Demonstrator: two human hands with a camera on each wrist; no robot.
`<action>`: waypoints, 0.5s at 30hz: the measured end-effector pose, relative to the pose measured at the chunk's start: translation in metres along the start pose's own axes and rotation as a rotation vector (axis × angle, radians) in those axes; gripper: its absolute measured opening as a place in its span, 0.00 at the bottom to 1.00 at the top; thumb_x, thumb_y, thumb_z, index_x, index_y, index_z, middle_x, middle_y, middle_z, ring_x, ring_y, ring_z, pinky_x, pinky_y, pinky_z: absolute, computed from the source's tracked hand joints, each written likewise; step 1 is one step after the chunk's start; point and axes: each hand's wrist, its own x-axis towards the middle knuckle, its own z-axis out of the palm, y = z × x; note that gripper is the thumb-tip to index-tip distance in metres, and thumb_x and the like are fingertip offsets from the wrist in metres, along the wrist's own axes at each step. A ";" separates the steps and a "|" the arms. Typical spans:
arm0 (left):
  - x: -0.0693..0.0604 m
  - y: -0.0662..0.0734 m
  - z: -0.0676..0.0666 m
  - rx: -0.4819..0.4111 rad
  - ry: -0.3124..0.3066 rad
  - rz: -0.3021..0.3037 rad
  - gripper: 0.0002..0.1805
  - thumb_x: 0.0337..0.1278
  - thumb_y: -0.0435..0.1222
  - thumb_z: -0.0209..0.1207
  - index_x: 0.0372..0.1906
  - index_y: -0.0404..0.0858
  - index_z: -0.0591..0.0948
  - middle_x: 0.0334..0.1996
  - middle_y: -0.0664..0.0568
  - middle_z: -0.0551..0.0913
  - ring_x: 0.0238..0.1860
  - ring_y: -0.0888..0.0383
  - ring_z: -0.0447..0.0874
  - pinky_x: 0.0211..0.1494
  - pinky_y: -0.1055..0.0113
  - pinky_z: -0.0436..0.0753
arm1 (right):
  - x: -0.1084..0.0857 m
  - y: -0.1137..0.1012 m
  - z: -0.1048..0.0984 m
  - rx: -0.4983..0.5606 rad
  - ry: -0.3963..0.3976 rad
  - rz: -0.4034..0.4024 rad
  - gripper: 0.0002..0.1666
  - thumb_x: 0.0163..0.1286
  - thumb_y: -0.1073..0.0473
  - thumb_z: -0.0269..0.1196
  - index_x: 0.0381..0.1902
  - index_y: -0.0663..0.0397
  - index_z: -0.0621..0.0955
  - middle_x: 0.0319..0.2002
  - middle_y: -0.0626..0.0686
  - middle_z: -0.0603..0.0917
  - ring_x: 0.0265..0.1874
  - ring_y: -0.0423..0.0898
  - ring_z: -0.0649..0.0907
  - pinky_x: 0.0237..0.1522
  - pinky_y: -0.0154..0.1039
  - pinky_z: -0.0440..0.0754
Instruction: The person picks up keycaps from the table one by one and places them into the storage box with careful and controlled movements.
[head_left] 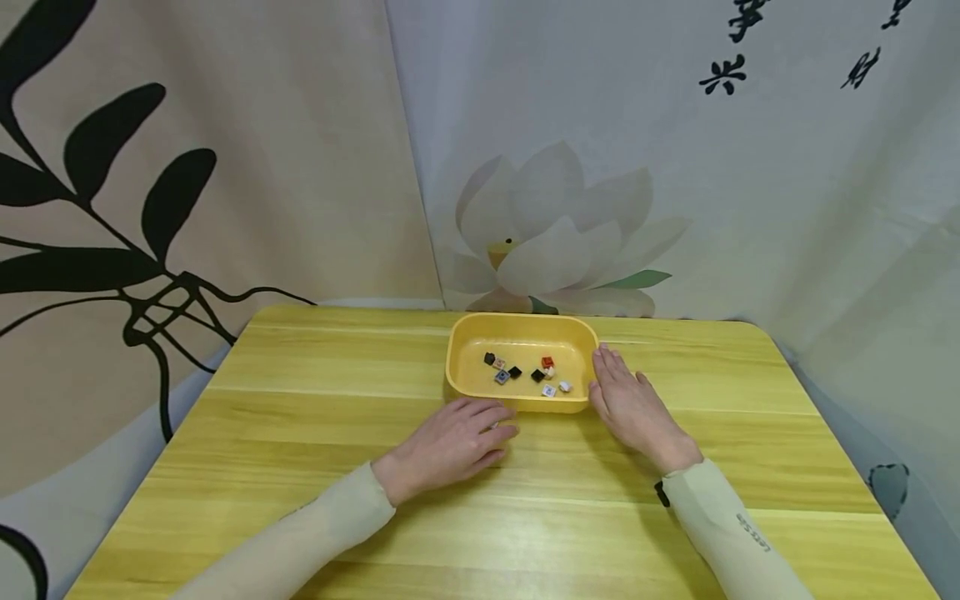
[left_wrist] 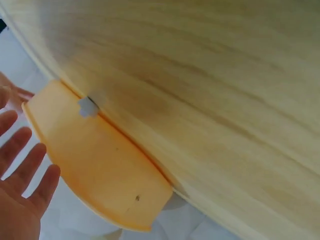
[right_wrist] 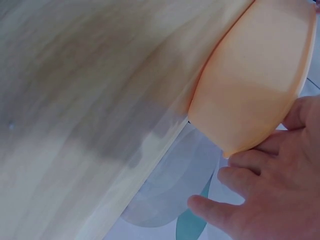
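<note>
On the wooden table sits a shallow yellow tray (head_left: 461, 350) holding several small dice-like pieces (head_left: 502, 377) in black, grey, white and red. My left hand (head_left: 457, 437) is just in front of the tray's near left side. In the left wrist view that hand (left_wrist: 22, 195) has its fingers spread, with nothing gripped. A small pale grey piece (left_wrist: 88, 107) shows beside the tray's outer wall (left_wrist: 100, 150); whether it touches the wall I cannot tell. My right hand (head_left: 637, 412) lies along the tray's right end, its extended fingers touching the rim (right_wrist: 235, 154).
The wooden table (head_left: 525, 517) stretches around the tray. Its back edge is close behind the tray. A printed cloth (head_left: 300, 150) with dark leaves and a pale flower hangs behind.
</note>
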 end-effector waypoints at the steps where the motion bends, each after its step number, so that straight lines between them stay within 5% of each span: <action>1: 0.000 0.000 0.001 0.000 -0.006 0.006 0.19 0.68 0.47 0.67 0.60 0.48 0.85 0.63 0.53 0.82 0.64 0.53 0.79 0.67 0.55 0.77 | 0.000 0.000 0.000 0.003 -0.001 0.000 0.37 0.88 0.49 0.37 0.80 0.71 0.54 0.81 0.66 0.51 0.80 0.64 0.54 0.72 0.71 0.58; 15: 0.000 0.001 0.008 -0.017 -0.185 -0.090 0.18 0.72 0.48 0.62 0.60 0.48 0.85 0.65 0.49 0.80 0.59 0.50 0.83 0.59 0.54 0.83 | 0.000 0.003 0.002 0.007 0.009 -0.008 0.36 0.87 0.49 0.39 0.80 0.71 0.55 0.81 0.66 0.51 0.80 0.63 0.55 0.72 0.70 0.59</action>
